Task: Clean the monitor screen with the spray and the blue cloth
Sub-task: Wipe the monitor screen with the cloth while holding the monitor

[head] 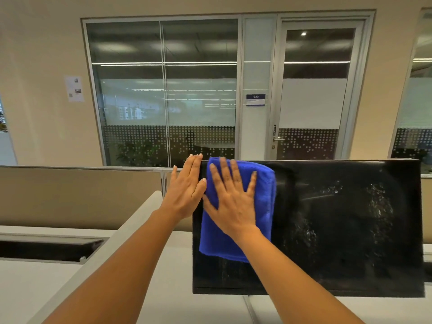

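So the folded blue microfibre cloth [265,202] is pressed against the upper left part of the black flat monitor screen [339,230], a bit left of centre frame. The right hand [233,206] lies flat on it with fingers spread and straight. It's a palm press, with nothing curled round the cloth. The left hand [187,192] is open too, fingers straight, braced along the monitor's left edge with the thumb against the bezel. I can't see the spray bottle anywhere.

Most of the work looks like it's ahead. There are whitish spray droplets and streaks [378,206] all over the right half of the screen, towards the right of the frame, and fainter ones lower down.

If it were me, I'd keep that left hand where it is so the panel doesn't rock back on its stand. I'd drag the cloth across in long overlapping passes towards the right edge, then drop a row. Go light on the pressure, since these panels flex. The cloth's bottom flap hangs loose under the wrist, so I'd watch that it doesn't bunch up or slip out from under a flat palm.
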Demonstrator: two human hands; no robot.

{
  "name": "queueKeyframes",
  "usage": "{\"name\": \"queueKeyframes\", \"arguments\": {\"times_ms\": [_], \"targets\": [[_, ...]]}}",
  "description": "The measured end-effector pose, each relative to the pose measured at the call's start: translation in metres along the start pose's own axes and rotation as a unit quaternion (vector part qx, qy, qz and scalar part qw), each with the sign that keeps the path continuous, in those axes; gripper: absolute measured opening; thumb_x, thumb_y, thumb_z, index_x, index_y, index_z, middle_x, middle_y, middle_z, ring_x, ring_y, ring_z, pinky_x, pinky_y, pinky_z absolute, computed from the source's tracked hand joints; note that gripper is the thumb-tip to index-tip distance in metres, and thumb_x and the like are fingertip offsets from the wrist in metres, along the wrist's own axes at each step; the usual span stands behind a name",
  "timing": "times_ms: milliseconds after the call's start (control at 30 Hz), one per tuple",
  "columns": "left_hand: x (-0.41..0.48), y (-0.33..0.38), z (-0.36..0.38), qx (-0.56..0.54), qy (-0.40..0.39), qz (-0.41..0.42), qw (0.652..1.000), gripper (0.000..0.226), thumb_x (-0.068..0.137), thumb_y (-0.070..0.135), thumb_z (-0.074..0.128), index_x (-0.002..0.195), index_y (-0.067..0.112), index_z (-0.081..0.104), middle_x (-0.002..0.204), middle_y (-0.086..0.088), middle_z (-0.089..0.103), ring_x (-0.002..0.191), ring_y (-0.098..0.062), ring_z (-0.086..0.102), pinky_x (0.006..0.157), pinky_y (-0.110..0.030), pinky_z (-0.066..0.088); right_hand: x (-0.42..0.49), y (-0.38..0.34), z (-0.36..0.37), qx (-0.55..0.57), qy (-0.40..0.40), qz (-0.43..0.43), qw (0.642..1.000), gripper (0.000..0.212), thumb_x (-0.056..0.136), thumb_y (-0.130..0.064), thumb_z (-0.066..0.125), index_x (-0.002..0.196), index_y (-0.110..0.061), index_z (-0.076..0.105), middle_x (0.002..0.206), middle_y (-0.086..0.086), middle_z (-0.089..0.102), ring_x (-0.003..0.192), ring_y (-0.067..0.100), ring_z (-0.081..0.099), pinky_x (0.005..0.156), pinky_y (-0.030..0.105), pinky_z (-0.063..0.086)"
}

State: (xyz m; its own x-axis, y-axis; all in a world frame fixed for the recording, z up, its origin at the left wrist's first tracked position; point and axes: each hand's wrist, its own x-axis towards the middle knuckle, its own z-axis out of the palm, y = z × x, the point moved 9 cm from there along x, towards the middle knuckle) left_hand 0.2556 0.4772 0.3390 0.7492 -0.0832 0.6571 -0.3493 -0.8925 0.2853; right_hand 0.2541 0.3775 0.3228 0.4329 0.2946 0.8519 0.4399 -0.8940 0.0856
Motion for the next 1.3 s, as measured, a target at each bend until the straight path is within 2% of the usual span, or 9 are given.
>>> {"name": "queueKeyframes", "arguments": {"times_ms": [167, 333, 467, 567, 767, 933, 1133, 1200, 1300], "targets": [[0.002, 0.0, -0.002, 0.017, 0.003, -0.002, 1.0, 0.082, 0.073, 0.054, 0.0, 0.146, 0.016, 0.003, 0.156, 0.0, 0.006, 0.143, -0.008, 0.0, 0.114, -0.038, -0.009, 0.003, -0.015, 0.005, -0.027, -0.02, -0.07, 0.997, 0.07, 0.086, -0.059, 0.03, 0.145, -0.023, 0.019, 0.154, 0.0, 0.017, 0.142, 0.018, 0.007, 0.109, 0.061, -0.001], [0.002, 0.006, -0.004, 0.064, 0.015, -0.009, 0.998, 0.068, 0.083, 0.04, 0.011, 0.146, 0.014, 0.006, 0.156, -0.003, 0.012, 0.143, -0.011, 0.005, 0.115, -0.035, -0.007, -0.004, 0.017, -0.003, -0.048, -0.022, -0.107, 0.993, 0.069, 0.084, -0.057, 0.034, 0.144, -0.025, 0.022, 0.153, -0.001, 0.021, 0.141, 0.019, 0.013, 0.108, 0.06, 0.004], [0.003, 0.015, -0.012, 0.143, 0.065, -0.028, 0.987, 0.066, 0.083, 0.037, 0.016, 0.144, 0.012, 0.018, 0.153, -0.006, 0.021, 0.143, -0.016, 0.012, 0.116, -0.041, -0.002, -0.009, 0.071, -0.015, -0.063, -0.014, -0.063, 0.996, 0.073, 0.083, -0.057, 0.034, 0.145, -0.027, 0.014, 0.154, -0.002, 0.013, 0.142, 0.018, 0.009, 0.11, 0.058, 0.002], [0.003, 0.035, -0.006, 0.196, 0.078, -0.011, 0.977, 0.07, 0.081, 0.042, 0.01, 0.144, 0.013, 0.017, 0.154, -0.004, 0.019, 0.144, -0.016, 0.008, 0.115, -0.042, -0.007, -0.017, 0.113, -0.026, -0.064, -0.01, -0.034, 0.997, 0.074, 0.082, -0.057, 0.033, 0.146, -0.028, 0.009, 0.154, -0.003, 0.009, 0.142, 0.017, 0.006, 0.111, 0.058, 0.0], [0.022, 0.098, 0.031, 0.197, 0.058, 0.054, 0.977, 0.066, 0.085, 0.041, 0.015, 0.145, 0.013, 0.011, 0.156, -0.004, 0.012, 0.144, -0.015, 0.004, 0.116, -0.038, -0.006, -0.043, 0.196, -0.049, -0.067, -0.005, 0.073, 0.995, 0.073, 0.082, -0.054, 0.032, 0.146, -0.03, 0.008, 0.154, -0.004, 0.007, 0.142, 0.016, 0.005, 0.11, 0.057, 0.0], [0.037, 0.128, 0.055, 0.173, 0.039, 0.06, 0.982, 0.065, 0.086, 0.04, 0.015, 0.145, 0.012, 0.013, 0.155, -0.005, 0.015, 0.144, -0.015, 0.006, 0.117, -0.036, -0.003, -0.063, 0.251, -0.061, -0.036, 0.003, 0.18, 0.983, 0.071, 0.082, -0.055, 0.026, 0.145, -0.03, 0.003, 0.154, -0.002, 0.008, 0.141, 0.018, 0.003, 0.11, 0.058, 0.0], [0.039, 0.131, 0.05, 0.136, 0.06, 0.038, 0.988, 0.062, 0.084, 0.034, 0.02, 0.14, 0.007, 0.03, 0.147, -0.009, 0.037, 0.14, -0.019, 0.024, 0.116, -0.034, 0.007, -0.06, 0.238, -0.054, 0.013, 0.01, 0.229, 0.973, 0.068, 0.084, -0.045, 0.025, 0.143, -0.026, -0.004, 0.151, -0.004, -0.007, 0.14, 0.017, -0.009, 0.109, 0.057, -0.006], [0.039, 0.132, 0.051, 0.138, 0.058, 0.034, 0.988, 0.063, 0.084, 0.033, 0.02, 0.14, 0.007, 0.03, 0.147, -0.009, 0.036, 0.14, -0.02, 0.024, 0.116, -0.034, 0.007, -0.053, 0.221, -0.051, 0.021, 0.008, 0.212, 0.977, 0.068, 0.085, -0.039, 0.029, 0.143, -0.025, -0.004, 0.151, -0.004, -0.007, 0.139, 0.016, -0.011, 0.109, 0.058, -0.006], [0.038, 0.132, 0.053, 0.135, 0.057, 0.028, 0.989, 0.063, 0.084, 0.033, 0.02, 0.14, 0.006, 0.029, 0.147, -0.01, 0.035, 0.14, -0.02, 0.023, 0.116, -0.034, 0.005, -0.042, 0.185, -0.046, 0.014, 0.006, 0.138, 0.99, 0.069, 0.085, -0.039, 0.03, 0.145, -0.023, 0.001, 0.153, -0.002, -0.002, 0.141, 0.018, -0.006, 0.109, 0.058, -0.005]]}}
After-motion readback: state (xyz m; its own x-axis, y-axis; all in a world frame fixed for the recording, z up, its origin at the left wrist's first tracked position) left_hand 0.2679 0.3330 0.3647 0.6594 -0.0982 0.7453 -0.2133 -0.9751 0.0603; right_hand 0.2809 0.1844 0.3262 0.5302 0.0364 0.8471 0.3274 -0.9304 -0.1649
